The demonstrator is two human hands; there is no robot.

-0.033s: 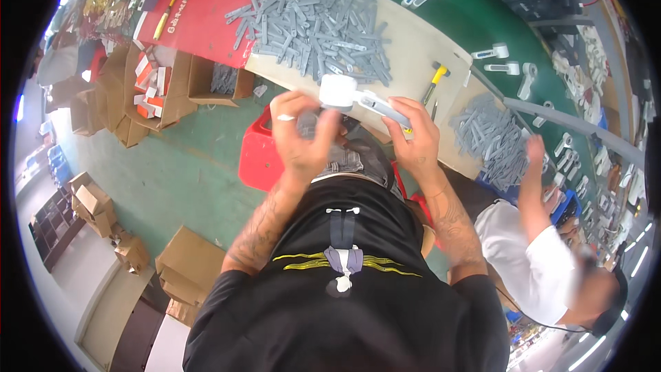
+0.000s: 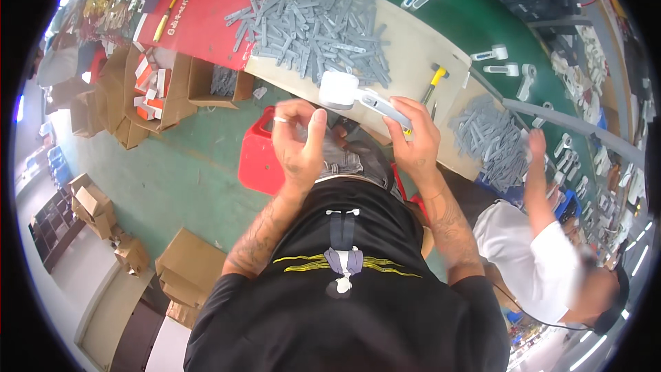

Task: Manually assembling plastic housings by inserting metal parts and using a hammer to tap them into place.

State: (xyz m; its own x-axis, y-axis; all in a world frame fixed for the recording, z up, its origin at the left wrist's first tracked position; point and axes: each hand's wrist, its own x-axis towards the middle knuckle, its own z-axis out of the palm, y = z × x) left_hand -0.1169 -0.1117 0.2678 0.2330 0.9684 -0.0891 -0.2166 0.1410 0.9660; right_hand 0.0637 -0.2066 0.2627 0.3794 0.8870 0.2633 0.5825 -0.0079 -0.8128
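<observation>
Pretty bright in here, fairly even indoor light, with strip lights (image 2: pixel 640 260) glowing along the near right rim. The white handheld piece (image 2: pixel 363 98) is nearly blown out at its round end, while the black shirt (image 2: pixel 275 324) swallows detail. Shadows look soft. Fisheye bends the table (image 2: pixel 406 41) edge and corners go black. Other person's head (image 2: pixel 593 284), right side, is just blur.

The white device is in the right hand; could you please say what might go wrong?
Only the right hand visibly grips the device, away from its round head, so it could tip or slip. The left hand, open beside that head, might bump it. A drop could scatter the loose grey pile ahead.
</observation>
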